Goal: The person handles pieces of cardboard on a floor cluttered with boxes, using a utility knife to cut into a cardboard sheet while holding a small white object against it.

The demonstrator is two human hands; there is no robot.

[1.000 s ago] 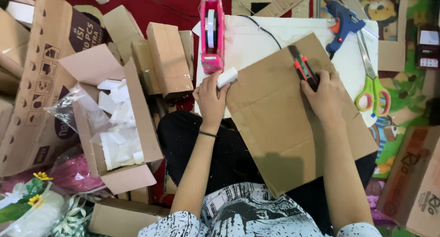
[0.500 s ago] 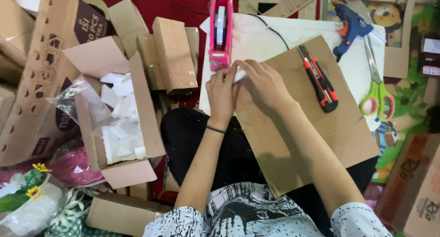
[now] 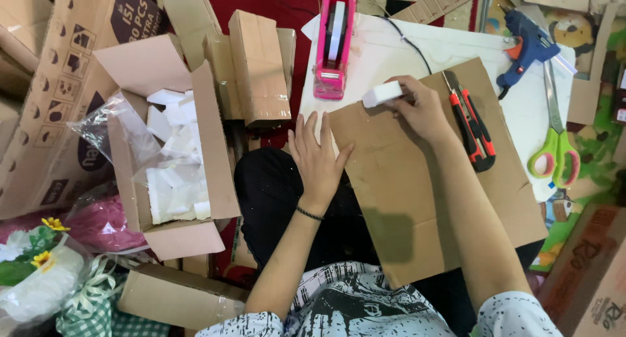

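Foam block (image 3: 382, 93): now sitting at the cardboard sheet's (image 3: 430, 200) top-left corner.
Right hand (image 3: 420, 109): fingers pinching the block, having left the cutter (image 3: 471, 120).
Left hand (image 3: 319, 156): fingers spread flat, pressing the sheet's left edge, slid lower than before.

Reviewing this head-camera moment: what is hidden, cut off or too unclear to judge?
- White block: the right hand covers its far end, so its full length is hidden.
- Cardboard sheet: the right forearm covers a strip; the left hand hides part of its left edge.
- Glue gun: nozzle tip too small to judge.
- Open box: plastic film blurs the white pieces inside.
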